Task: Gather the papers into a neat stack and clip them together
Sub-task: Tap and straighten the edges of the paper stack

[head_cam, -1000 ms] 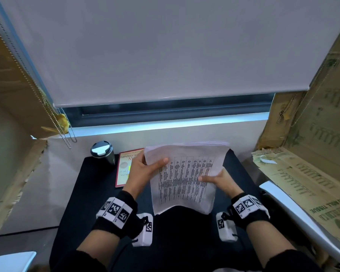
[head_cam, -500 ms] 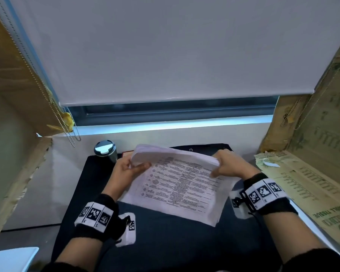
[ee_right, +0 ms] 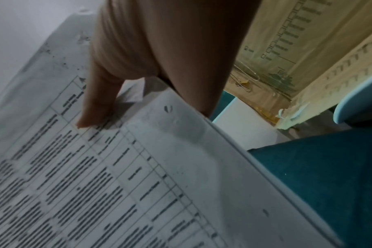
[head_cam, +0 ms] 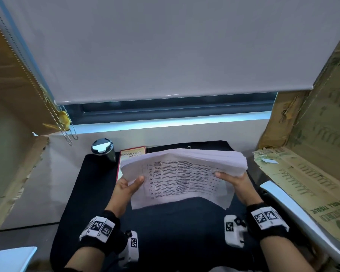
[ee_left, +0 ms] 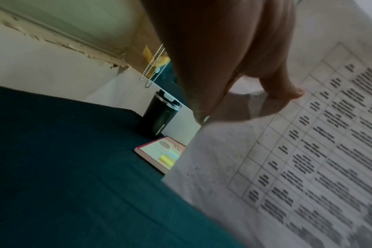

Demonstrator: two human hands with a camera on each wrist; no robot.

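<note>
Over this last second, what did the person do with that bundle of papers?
Both hands tipped the papers down flat toward the dark cloth, then raised them again, printed side facing the person. The left hand and right hand kept gripping opposite edges throughout. The tumbler and book stayed put.

Book cover [head_cam: 133, 154]: I read "Tuesdays with" and below it "Mor", the rest hidden by my papers [head_cam: 182, 179];
Papers: a printed table, too blurred for me to read;
Cardboard [head_cam: 310, 185]: "ROLL TISSUE", upside down to me;
Tumbler [ee_left: 159, 117]: small white lettering, illegible
</note>
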